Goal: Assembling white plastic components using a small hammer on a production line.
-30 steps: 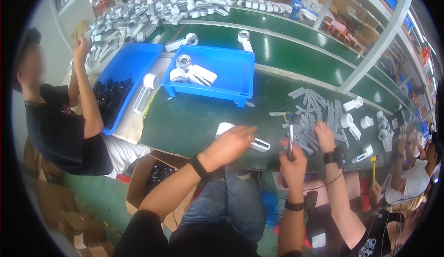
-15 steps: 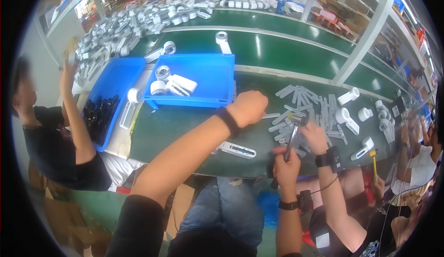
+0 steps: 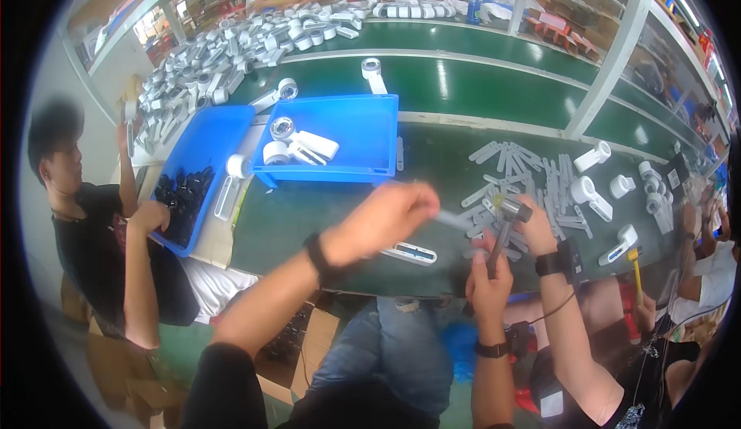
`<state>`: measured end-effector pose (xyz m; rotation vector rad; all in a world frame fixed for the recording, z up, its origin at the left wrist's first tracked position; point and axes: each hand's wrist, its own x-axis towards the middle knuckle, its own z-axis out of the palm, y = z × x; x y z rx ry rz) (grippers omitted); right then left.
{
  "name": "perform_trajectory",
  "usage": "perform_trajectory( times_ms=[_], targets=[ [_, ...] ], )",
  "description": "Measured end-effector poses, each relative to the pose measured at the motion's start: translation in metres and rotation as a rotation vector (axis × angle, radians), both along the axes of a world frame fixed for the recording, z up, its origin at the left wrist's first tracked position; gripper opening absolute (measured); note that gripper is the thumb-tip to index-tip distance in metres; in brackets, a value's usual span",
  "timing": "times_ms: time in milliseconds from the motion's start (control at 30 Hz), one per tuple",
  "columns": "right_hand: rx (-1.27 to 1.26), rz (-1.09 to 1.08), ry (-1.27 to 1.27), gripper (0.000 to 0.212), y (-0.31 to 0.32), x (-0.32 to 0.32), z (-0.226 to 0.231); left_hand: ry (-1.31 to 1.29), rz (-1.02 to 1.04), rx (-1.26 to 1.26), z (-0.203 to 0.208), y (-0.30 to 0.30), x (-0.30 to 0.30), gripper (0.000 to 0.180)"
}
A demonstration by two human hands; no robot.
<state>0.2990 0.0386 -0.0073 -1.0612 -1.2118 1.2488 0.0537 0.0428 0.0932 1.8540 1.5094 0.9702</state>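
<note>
My left hand [image 3: 394,214] pinches one end of a long, flat grey plastic strip [image 3: 457,220], blurred by motion, above the table. In my right hand [image 3: 491,284] is a hammer [image 3: 502,237], held upright by its dark handle; its metal head has a yellowish face. Below my left wrist lies a white fan handle [image 3: 414,254] with an open slot showing inside, partly hidden by the arm. A loose pile of similar grey strips [image 3: 505,159] spreads beyond the hammer. A co-worker's hand [image 3: 538,232] reaches into that pile, close behind the hammer head.
A blue tray [image 3: 332,172] with several white fan parts stands ahead. To its left, a blue bin [image 3: 185,245] holds black parts beside a seated person. White fan bodies [image 3: 590,196] lie at right, near another yellow hammer [image 3: 637,278]. A large white heap [image 3: 224,58] covers the far left.
My left hand has drawn back toward me from the pile side, bringing a strip into view. The hammer has shifted slightly right. The seated person at left has lowered a hand to the bin.
</note>
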Motion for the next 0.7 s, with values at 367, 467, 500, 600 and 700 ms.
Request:
perform_trajectory(
  times_ms=[367,467,500,600,700],
  targets=[
    [-0.151,0.288,-0.124,0.022,-0.036,-0.02,0.037,-0.168,0.064,-0.02,-0.043,-0.089,-0.008,0.015],
    [-0.108,0.271,-0.24,0.022,-0.028,-0.023,0.046,0.107,0.129,0.268,-0.037,-0.087,-0.026,0.04],
    [-0.166,0.25,-0.21,0.022,-0.022,-0.027,0.047,0.341,0.193,0.476,-0.039,-0.087,-0.033,0.05],
    [-0.236,0.259,-0.213,0.022,-0.013,-0.042,0.044,0.278,0.166,0.378,-0.071,-0.084,-0.039,0.066],
    [-0.249,0.3,-0.276,0.024,-0.008,-0.053,0.034,0.209,0.207,0.324,-0.088,-0.083,-0.038,0.068]
  ],
)
